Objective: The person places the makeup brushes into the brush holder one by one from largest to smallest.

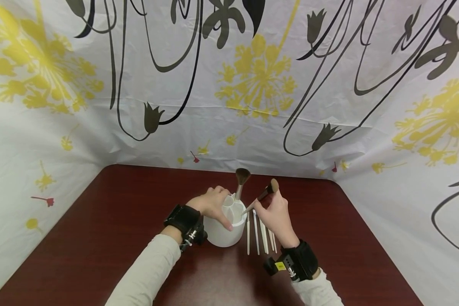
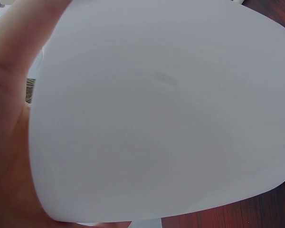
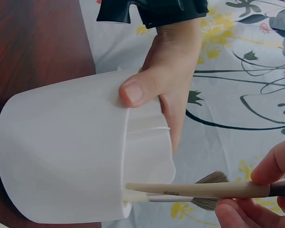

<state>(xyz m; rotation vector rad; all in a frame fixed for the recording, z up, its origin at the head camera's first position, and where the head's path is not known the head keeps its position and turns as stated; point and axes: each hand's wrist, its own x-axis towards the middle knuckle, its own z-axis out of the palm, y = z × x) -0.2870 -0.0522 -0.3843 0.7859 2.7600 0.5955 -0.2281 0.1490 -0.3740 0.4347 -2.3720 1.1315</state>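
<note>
A white divided cup-shaped holder point(image 1: 222, 236) stands on the table. My left hand point(image 1: 213, 203) grips it from the left, thumb over the near rim; in the left wrist view its wall point(image 2: 156, 118) fills most of the picture. Between the thumb and fingers of my right hand point(image 1: 277, 216) is a makeup brush point(image 3: 204, 190), pinched near its dark ferrule. Its bristles point up and away, and the tip of its pale handle is right at the holder's rim. Another makeup brush point(image 1: 242, 177) with fluffy bristles stands in the holder's far side, bristles up.
Several slim pale-handled brushes point(image 1: 256, 233) lie side by side on the dark red-brown table point(image 1: 137, 212), just right of the holder and partly under my right hand. A white cloth with flower prints point(image 1: 199, 148) hangs behind the table and along its sides.
</note>
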